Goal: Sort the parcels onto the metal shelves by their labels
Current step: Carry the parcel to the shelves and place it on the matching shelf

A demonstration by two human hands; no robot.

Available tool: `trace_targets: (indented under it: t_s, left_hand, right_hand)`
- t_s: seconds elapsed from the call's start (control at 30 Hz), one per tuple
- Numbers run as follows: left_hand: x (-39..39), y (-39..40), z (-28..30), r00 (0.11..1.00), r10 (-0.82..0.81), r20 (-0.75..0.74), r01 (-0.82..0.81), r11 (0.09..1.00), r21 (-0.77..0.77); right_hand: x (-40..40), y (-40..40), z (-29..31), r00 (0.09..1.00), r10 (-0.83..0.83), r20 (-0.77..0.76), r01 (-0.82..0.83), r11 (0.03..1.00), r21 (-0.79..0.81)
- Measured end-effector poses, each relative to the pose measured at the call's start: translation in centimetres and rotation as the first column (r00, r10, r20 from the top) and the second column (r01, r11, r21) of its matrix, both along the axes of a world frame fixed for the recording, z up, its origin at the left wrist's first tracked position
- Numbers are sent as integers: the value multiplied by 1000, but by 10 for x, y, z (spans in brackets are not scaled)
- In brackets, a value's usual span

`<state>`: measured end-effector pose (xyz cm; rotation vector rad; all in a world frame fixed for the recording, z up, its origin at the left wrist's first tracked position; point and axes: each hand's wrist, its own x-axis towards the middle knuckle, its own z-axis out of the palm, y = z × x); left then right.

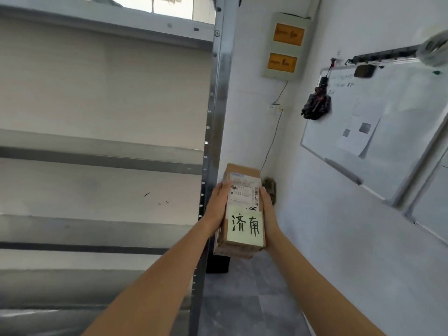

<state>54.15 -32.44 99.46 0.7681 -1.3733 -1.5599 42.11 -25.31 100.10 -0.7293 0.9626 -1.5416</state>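
A small brown cardboard parcel (pixel 243 175) is held up in front of me, just right of the shelf's upright post. It carries a white shipping label and a pale yellow sticky note (pixel 244 226) with two handwritten black characters. My left hand (pixel 218 207) grips the parcel's left side and my right hand (pixel 268 209) grips its right side. The metal shelves (pixel 101 154) fill the left half of the view, with several bare grey boards one above another.
The shelf's steel upright (pixel 215 117) stands right beside the parcel. A white wall with an electrical box (pixel 286 44) and a hanging cable is behind. A whiteboard (pixel 378 122) hangs on the right wall. Grey tiled floor (pixel 249 306) lies below.
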Motion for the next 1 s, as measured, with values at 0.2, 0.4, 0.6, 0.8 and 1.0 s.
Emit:
trace_targets:
  t_s: [0.2,0.4,0.6,0.8,1.0]
  left_hand:
    - [98,3,4,993,109,45,-107,993,-59]
    - [195,-1,11,988,152,34,-149,985,-82]
    - [275,-27,-1,951,308,26,-308,951,-16]
    - [362,-62,-7,882,470,36,-470,882,-5]
    - [439,-74,7,787,610,91,-607,792,-60]
  right_hand:
    - [87,-14,-6,999,24,-43,-22,998,60]
    - [170,-34,2,976,206,-66,-198,974,106]
    - [250,-69,-1,937,339,-80,-331,938,101]
    - [336,-126,-9,861,507,-30,-504,860,77]
    - [422,-183,-13,791,607,-83,-597,794,115]
